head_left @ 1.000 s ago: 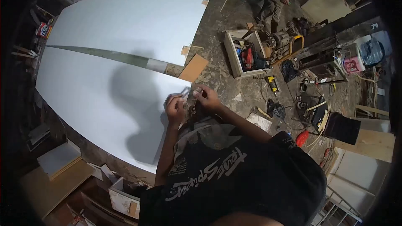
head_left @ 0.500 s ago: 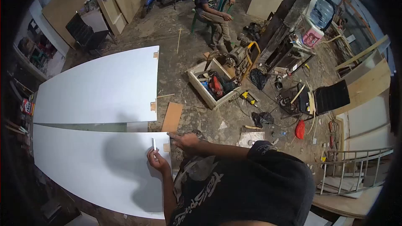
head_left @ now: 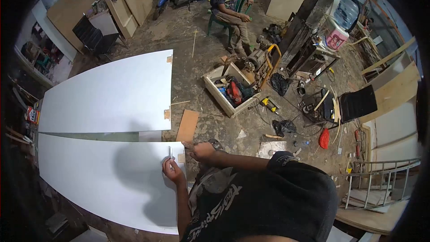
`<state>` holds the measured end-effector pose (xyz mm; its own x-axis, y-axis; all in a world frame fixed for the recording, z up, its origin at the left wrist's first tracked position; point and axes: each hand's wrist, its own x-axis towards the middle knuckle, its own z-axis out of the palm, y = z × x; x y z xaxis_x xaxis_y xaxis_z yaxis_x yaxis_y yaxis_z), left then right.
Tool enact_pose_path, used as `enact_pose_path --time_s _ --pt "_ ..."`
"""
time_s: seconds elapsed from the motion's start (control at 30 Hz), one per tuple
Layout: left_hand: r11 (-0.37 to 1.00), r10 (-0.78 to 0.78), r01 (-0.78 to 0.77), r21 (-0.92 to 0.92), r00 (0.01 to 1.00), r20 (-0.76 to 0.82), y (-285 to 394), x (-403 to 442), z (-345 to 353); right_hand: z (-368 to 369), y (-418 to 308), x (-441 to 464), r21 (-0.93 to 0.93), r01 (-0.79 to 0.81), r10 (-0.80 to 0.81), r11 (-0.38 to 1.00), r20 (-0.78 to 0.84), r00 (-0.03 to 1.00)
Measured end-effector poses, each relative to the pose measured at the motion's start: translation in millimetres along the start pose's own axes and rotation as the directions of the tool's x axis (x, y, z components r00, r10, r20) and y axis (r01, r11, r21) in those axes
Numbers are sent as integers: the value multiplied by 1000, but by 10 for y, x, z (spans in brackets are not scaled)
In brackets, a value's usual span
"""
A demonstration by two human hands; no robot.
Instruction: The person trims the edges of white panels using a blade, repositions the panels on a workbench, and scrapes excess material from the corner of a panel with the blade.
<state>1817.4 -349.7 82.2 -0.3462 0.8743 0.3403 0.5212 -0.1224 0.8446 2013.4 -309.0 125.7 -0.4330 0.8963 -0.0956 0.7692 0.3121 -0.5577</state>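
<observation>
A long white panel [head_left: 103, 175] with a curved outer edge lies in front of me. My left hand [head_left: 173, 170] is above its right end, closed around a small, thin, light-coloured strip [head_left: 170, 151] that points up from the fingers. Beside the strip, a small tan patch [head_left: 181, 158] marks the panel's edge. My right hand [head_left: 204, 152] is at the panel's near corner, one finger reaching onto the corner and the others curled. Whatever those curled fingers hold, if anything, is hidden. A second white panel [head_left: 112, 94] lies alongside, across a narrow gap.
A brown board piece [head_left: 187, 124] lies near the corner. On the floor are a wooden box [head_left: 221, 103] of tools, a yellow drill [head_left: 269, 104], cords and scraps. A person [head_left: 233, 9] sits on a green chair. A black chair [head_left: 96, 36] stands behind the panels.
The whole view has shifted slightly. My left hand and its strip are a little nearer the panel's corner. My right hand stays at the corner.
</observation>
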Motion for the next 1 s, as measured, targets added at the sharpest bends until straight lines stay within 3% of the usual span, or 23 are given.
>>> enact_pose_path --time_s 0.07,0.17,0.27,0.43,0.6,0.63,0.67,0.7,0.73,0.77,0.83,0.9,1.0 --pt "997 73 -73 36 997 -2 -29 14 -4 231 140 83 -13 11 -11 1000 -44 999" --pt "996 82 -82 33 997 -12 -49 24 31 286 137 200 -70 -66 72 995 80 994" --pt "994 85 -84 68 996 -7 48 32 10 -168 -225 158 -112 -111 124 988 120 985" --pt "994 93 -92 60 996 -9 -7 28 22 -124 -249 242 -182 27 5 983 174 985" --pt "1000 12 -12 -17 1000 19 -14 14 13 -243 -152 457 -89 -43 63 995 238 969" --pt "993 70 -71 95 997 14 -18 15 5 -270 -72 510 -52 -70 82 996 272 959" --pt "1000 -9 9 5 998 65 22 15 -21 -320 -68 507 55 -148 139 987 148 979" --pt "999 -19 17 28 998 66 14 -5 4 -343 -56 482 172 -208 204 963 39 978" --pt "990 81 -86 114 996 43 -25 -28 11 -266 -26 448 173 -126 154 977 -157 976" --pt "989 77 -85 122 994 74 -7 -20 -2 -147 -20 419 174 -39 97 984 -337 936" --pt "984 76 -94 149 990 119 50 2 -11 -468 -257 354 -24 205 -205 978 -227 952" --pt "973 109 -138 184 981 159 142 58 -50 -331 -330 372 -156 382 -403 911 -136 905" --pt "978 143 -161 135 981 131 191 90 -44 -201 -212 495 -304 478 -512 824 -40 858"
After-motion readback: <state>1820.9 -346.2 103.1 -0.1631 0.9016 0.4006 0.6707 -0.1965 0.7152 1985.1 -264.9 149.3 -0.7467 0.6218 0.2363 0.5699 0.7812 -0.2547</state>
